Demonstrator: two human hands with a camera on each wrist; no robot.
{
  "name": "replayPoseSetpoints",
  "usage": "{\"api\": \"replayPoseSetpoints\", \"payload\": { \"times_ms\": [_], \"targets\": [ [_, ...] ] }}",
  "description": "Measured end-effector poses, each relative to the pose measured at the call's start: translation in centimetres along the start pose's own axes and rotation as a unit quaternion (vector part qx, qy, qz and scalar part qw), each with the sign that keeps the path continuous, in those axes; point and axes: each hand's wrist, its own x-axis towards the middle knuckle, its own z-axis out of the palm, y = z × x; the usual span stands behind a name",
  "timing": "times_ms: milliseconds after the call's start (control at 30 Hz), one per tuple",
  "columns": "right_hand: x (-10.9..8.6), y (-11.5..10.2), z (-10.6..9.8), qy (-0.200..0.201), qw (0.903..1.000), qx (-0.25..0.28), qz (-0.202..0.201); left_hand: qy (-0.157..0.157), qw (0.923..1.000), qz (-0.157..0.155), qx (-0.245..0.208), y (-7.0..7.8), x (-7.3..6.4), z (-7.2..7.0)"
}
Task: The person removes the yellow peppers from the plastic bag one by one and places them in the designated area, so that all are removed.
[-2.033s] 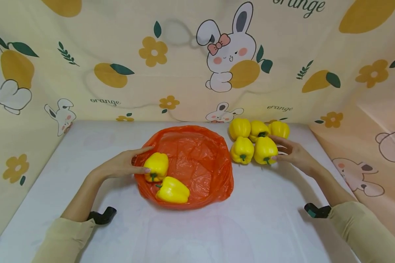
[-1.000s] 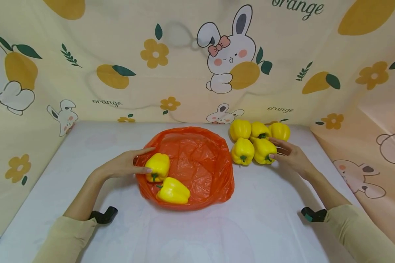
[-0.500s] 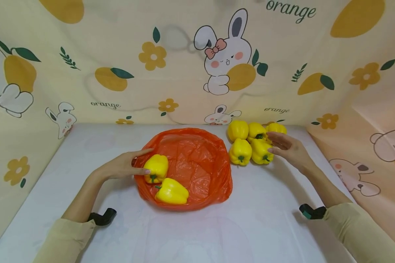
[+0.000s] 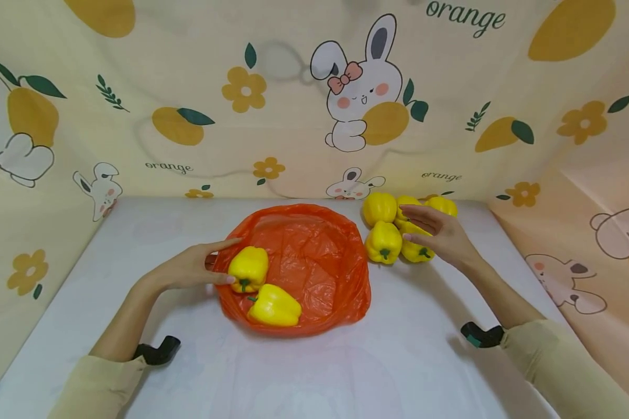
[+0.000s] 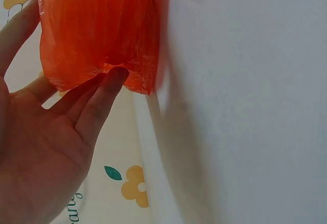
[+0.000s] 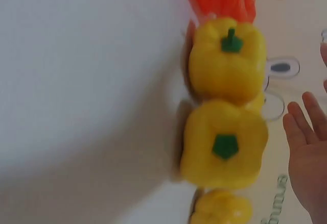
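Observation:
My left hand (image 4: 188,269) holds the left wall of a red plastic bag (image 4: 346,250), thumb over the rim and fingers against the outside. In the left wrist view the fingertips touch the bag (image 5: 102,30) from below its side. Inside lie two yellow bell peppers: one upright (image 4: 248,267) by my thumb, another on its side (image 4: 275,305). My right hand (image 4: 442,233), fingers extended and holding nothing, hovers over a cluster of several yellow bell peppers (image 4: 384,241) right of the bag. It partly hides a front pepper (image 4: 418,251) and one behind (image 4: 406,205).
Another pepper (image 4: 442,205) sits at the back right of the cluster. The white table (image 4: 314,378) meets a printed cloth backdrop (image 4: 288,128) behind and at both sides. A black wrist device (image 4: 482,335) shows by each sleeve.
My right hand has come off the front-right pepper, which now leans differently, and has moved left above the cluster. My left hand stays at the bag's rim.

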Motion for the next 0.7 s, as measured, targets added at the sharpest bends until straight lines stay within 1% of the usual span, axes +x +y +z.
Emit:
{"api": "replayPoseSetpoints", "payload": {
  "times_ms": [133,267,500,700],
  "targets": [
    [0.8,-0.6,1.2,-0.012,0.9999,-0.001,0.008,0.001,1.0,0.006,-0.004,0.1,-0.1,0.0],
    [1.5,-0.9,2.5,-0.026,0.9996,0.009,-0.004,0.001,0.9999,0.008,-0.008,0.3,-0.3,0.2],
    [2.5,-2.1,5.3,-0.064,0.9965,0.044,-0.031,0.001,0.9999,0.008,-0.014,0.2,-0.5,0.4],
    [3.2,-3.2,7.5,-0.085,0.9946,0.056,-0.021,-0.001,0.9998,0.01,-0.016,0.4,-0.4,0.4]
  ]
}}
